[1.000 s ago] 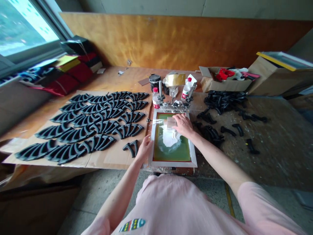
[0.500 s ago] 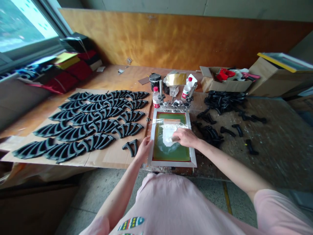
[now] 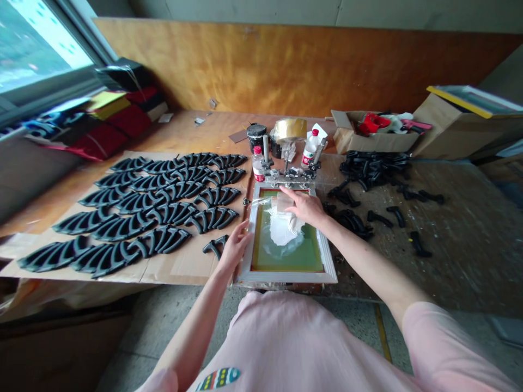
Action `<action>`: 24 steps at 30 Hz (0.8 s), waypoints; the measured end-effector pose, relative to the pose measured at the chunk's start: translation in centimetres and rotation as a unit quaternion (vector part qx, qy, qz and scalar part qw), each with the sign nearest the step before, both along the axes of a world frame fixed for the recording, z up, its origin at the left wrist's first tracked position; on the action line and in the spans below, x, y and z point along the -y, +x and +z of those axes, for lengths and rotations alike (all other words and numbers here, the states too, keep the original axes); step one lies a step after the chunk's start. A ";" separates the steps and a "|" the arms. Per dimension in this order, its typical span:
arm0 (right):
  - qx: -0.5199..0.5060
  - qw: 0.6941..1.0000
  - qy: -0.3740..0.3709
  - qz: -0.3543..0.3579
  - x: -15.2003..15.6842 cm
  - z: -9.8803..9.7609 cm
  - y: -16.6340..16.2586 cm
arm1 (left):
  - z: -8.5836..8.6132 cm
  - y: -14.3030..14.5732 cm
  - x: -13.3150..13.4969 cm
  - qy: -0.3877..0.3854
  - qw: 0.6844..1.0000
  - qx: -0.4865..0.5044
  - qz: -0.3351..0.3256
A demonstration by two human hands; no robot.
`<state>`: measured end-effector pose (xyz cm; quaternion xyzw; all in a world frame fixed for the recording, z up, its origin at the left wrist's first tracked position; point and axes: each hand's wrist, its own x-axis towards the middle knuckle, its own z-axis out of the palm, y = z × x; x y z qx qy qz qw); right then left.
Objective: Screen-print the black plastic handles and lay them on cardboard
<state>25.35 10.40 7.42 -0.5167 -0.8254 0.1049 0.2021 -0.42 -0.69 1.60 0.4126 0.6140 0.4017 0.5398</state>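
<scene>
A screen printing frame (image 3: pixel 329 260) with a pale metal rim lies in front of me, white ink (image 3: pixel 281 231) spread over its green mesh. My left hand (image 3: pixel 236 243) is at the frame's left rim, with its fingers bent over the edge. Near the far end of the mesh, my right hand (image 3: pixel 307 208) grips a pale squeegee (image 3: pixel 285 202), index finger stretched along the far side and thumb in front. A white lump, partly under the right hand, cannot be made out. Clear film crosses the upper mesh. Behind the frame stands a metal hinge clamp (image 3: pixel 292 175).
Rows of black curved plastic parts (image 3: pixel 139 218) lie on cardboard at left. More black parts (image 3: pixel 373 169) are heaped at right. Two red-capped bottles (image 3: pixel 258 163), a dark tub (image 3: pixel 256 136) and a tape roll (image 3: pixel 291 129) stand behind the clamp. An open carton (image 3: pixel 376 142) sits far right.
My right hand has moved away from me, from the white ink to the squeegee, and its index finger has straightened. The frame's near end looks wider and higher. My left hand has shifted slightly left.
</scene>
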 end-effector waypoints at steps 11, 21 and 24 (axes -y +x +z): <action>-0.014 0.990 -0.102 -0.100 3.1 -6.1 5.8 | 11.2 2.7 -7.6 0.251 0.958 0.099 0.097; 0.063 0.989 -0.066 -0.117 8.9 -6.6 -2.5 | 3.8 7.6 1.2 -0.044 0.990 0.132 -0.024; -0.004 0.999 -0.007 0.045 10.6 -6.0 -3.7 | 1.0 8.2 4.1 -0.094 0.980 0.177 0.013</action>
